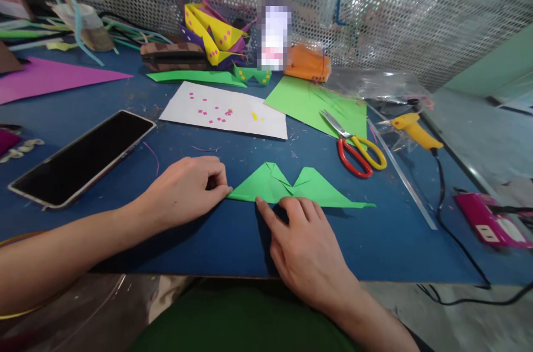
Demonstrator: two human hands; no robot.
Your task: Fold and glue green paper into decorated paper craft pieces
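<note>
- The left hand (183,191) is curled, fingertips pinching the left tip of the folded green paper (291,185)
- The right hand (303,241) lies loosely open, fingers pressing the paper's lower edge near its middle, gripping nothing
- The folded green paper lies flat on the blue table (375,235), near its front edge, between both hands
- Red-and-yellow scissors (356,146) rest just behind it on a green sheet (303,99)
- A white sheet (225,110) with pink bits lies further back
- A phone (83,157) sits to the left, a yellow glue gun (414,130) to the right
</note>
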